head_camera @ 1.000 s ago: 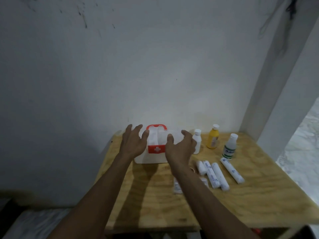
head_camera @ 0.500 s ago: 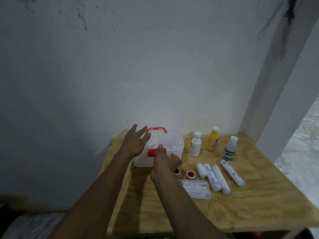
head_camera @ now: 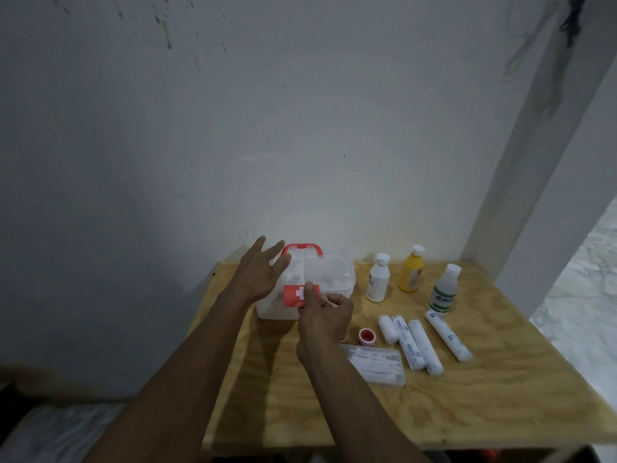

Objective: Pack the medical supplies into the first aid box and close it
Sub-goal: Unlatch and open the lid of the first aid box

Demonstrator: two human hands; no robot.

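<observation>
Since the frame a second ago, the right hand (head_camera: 325, 315) has come off the top of the first aid box (head_camera: 305, 289) and dropped to its front face, uncovering the red tape roll (head_camera: 367, 337) and the clear packet of swabs (head_camera: 375, 362) it had hidden. That hand is now curled, thumb up against the red latch (head_camera: 298, 295) bearing a white cross, fingers folded in; whether it actually grips the latch cannot be told. The left hand (head_camera: 262, 275) is spread flat, fingers extended, lying against the left end of the box lid and holding nothing.

Box: translucent white, red carry handle (head_camera: 303, 248) upright, lid down, standing at the back left of the plywood table (head_camera: 484, 396) near the wall.

Supplies all remain outside the box. Three bottles stand upright to its right: a white bottle (head_camera: 378, 279), a yellow bottle (head_camera: 411, 270), a clear bottle with green label (head_camera: 444, 290). Four wrapped bandage rolls (head_camera: 415, 342) lie side by side in front of them. The tape roll sits just beside the right wrist; the swab packet lies partly under the forearm.
</observation>
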